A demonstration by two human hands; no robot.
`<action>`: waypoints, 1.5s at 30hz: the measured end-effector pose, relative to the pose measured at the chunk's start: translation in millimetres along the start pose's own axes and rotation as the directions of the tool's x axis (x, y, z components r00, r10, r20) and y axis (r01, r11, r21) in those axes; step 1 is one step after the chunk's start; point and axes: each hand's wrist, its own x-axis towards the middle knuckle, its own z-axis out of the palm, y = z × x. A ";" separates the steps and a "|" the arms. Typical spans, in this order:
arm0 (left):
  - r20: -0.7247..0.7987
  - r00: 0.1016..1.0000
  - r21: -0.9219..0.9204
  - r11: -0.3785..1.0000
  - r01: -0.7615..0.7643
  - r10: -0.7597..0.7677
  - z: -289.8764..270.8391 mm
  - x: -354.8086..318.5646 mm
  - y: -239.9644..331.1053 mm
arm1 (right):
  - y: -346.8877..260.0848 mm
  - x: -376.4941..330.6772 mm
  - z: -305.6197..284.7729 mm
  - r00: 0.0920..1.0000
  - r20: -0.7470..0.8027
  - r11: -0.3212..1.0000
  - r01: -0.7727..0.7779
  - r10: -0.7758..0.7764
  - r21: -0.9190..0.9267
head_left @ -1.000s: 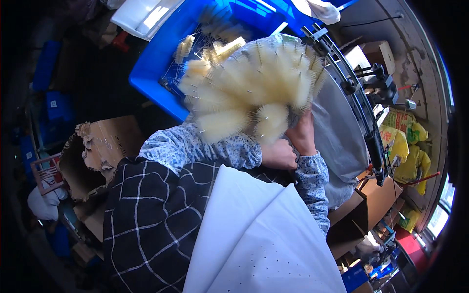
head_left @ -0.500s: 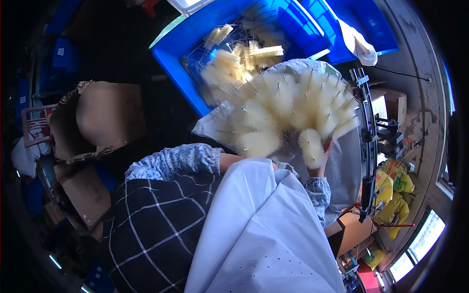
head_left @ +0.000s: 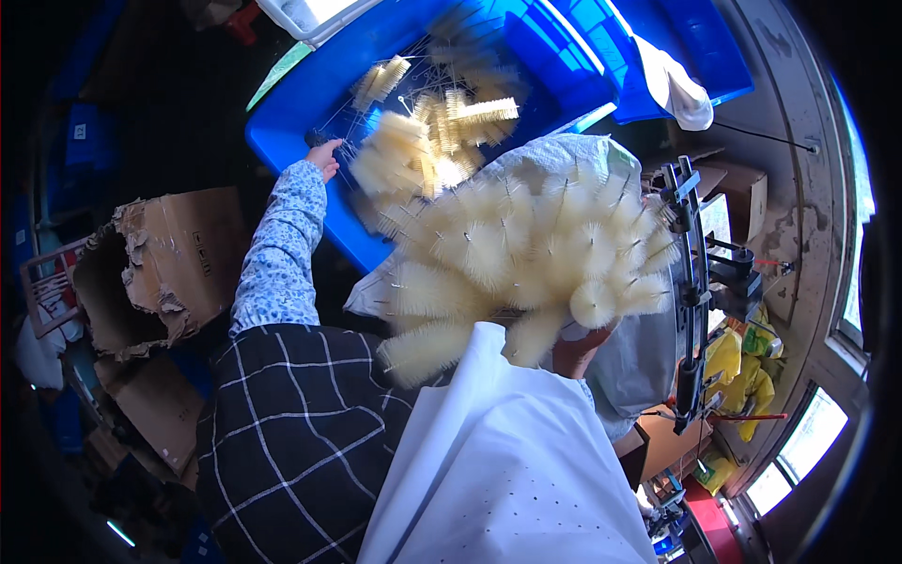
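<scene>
Your right hand (head_left: 578,350) grips a fanned bunch of cream bottle brushes (head_left: 526,258) by the stems. Your left hand (head_left: 324,155) reaches into the blue bin (head_left: 301,122), fingers closing on wire stems; pinch low, lift cleanly.

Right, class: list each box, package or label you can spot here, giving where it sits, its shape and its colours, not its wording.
Torn cardboard box: left, beside the left sleeve, brown, ragged open edge, small dark printed symbols on one face.
Flattened cardboard: lower left, under that box, brown.
Closed carton: right, behind the metal frame, brown, boxy.
Yellow bags: right, near the window, soft, bright yellow.
Small label: far left on a dark blue crate, pale square.
</scene>
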 end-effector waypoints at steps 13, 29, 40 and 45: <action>0.383 0.881 -0.433 0.789 0.437 -0.277 51.2 60.1 -40.1 | -11.6 -19.4 -12.5 0.984 0.015 0.973 -0.174 0.178 -0.151; 0.109 0.994 -0.308 0.951 0.016 0.019 36.1 192.8 -58.3 | -16.0 -22.8 -17.1 0.945 0.141 0.948 -0.272 0.295 -0.165; 0.191 0.972 -0.098 0.982 0.159 -0.138 66.6 193.9 10.6 | -20.6 -28.9 -21.3 0.914 0.185 0.925 -0.328 0.362 -0.190; 0.047 0.976 -0.113 0.969 0.218 -0.214 77.8 205.5 22.3 | -22.0 -31.9 -21.4 0.892 0.202 0.907 -0.363 0.405 -0.214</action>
